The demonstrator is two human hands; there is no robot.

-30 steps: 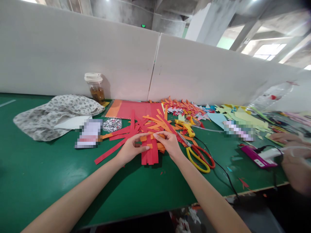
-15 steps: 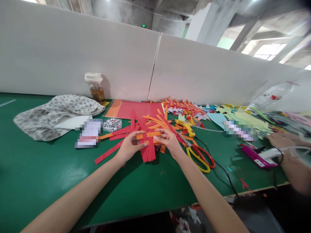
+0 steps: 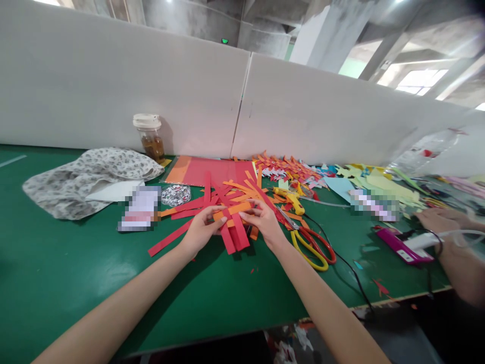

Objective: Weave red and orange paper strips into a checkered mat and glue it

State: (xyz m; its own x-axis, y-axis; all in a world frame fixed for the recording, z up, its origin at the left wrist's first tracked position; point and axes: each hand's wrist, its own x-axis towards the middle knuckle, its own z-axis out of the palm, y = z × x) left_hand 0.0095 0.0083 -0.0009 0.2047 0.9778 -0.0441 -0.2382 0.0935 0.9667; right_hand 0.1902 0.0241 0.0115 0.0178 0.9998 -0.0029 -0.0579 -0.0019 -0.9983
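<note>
Between both hands is a small weave of red and orange paper strips point(image 3: 236, 233), its two red ends hanging toward me. My left hand point(image 3: 204, 228) pinches its left side, thumb on top. On the right side, my right hand point(image 3: 262, 220) grips it, thumb and fingers closed on the orange strips. Behind and under the weave lies a heap of loose paper strips point(image 3: 217, 189) in red and orange. Scissors point(image 3: 311, 247) with red and yellow handles rest to the right of my right hand, and a yellow glue gun point(image 3: 290, 197) lies just beyond them.
A patterned cloth point(image 3: 91, 179), a lidded drink bottle point(image 3: 149, 136) and a bag of small pieces point(image 3: 176, 194) are at the left. Folded paper pieces point(image 3: 288, 167) lie along the partition point(image 3: 170, 96). At the right, a co-worker's hand point(image 3: 450, 227) is near a purple device point(image 3: 403, 246).
The woven strips have tilted slightly, their red ends swinging a little to the right. Both hands keep hold of them in nearly the same place.
</note>
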